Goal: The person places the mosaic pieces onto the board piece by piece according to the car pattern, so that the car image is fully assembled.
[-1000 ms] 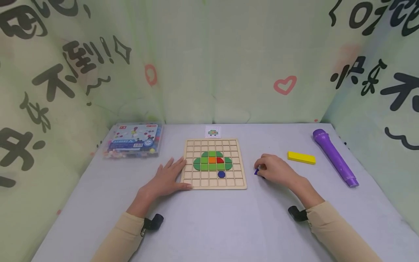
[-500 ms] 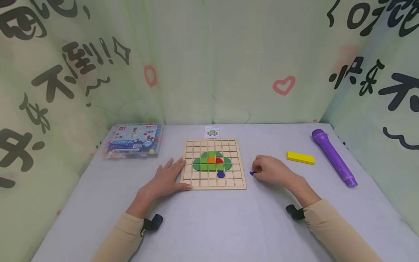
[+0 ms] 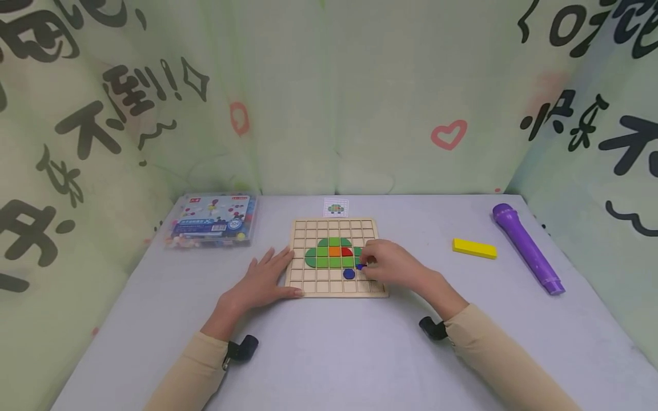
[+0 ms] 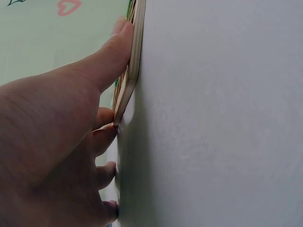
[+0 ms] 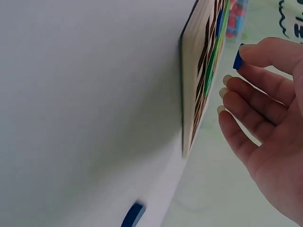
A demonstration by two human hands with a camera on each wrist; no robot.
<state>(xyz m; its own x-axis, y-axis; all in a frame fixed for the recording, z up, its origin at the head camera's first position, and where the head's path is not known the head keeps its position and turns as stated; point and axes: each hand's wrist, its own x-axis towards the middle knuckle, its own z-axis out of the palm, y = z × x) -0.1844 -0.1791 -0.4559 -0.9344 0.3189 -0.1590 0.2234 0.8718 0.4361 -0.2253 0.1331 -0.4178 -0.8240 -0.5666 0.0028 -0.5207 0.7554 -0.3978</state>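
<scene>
On the white table lies a square wooden grid board (image 3: 329, 289), with green, orange and red pieces (image 3: 334, 251) forming a rounded shape and a round blue piece (image 3: 349, 274) below it. My left hand (image 3: 257, 284) rests at the board's left side, fingers spread, thumb on its near left corner. Over the board's right side, my right hand (image 3: 393, 264) pinches a small blue piece (image 5: 238, 57) between thumb and forefinger; its other fingers are loosely bent. Another dark blue piece (image 5: 133, 215) shows on the table in the right wrist view; the head view does not show it.
Behind the board lies a small picture card (image 3: 336, 208) with a similar pattern. A clear plastic box (image 3: 212, 221) of colourful parts stands at the back left. Right of the board lie a yellow block (image 3: 474, 249) and a purple microphone-shaped stick (image 3: 529, 251).
My right hand has moved left from the table beside the board to over its right side, carrying the small blue piece. The left hand has stayed at the board's edge.
</scene>
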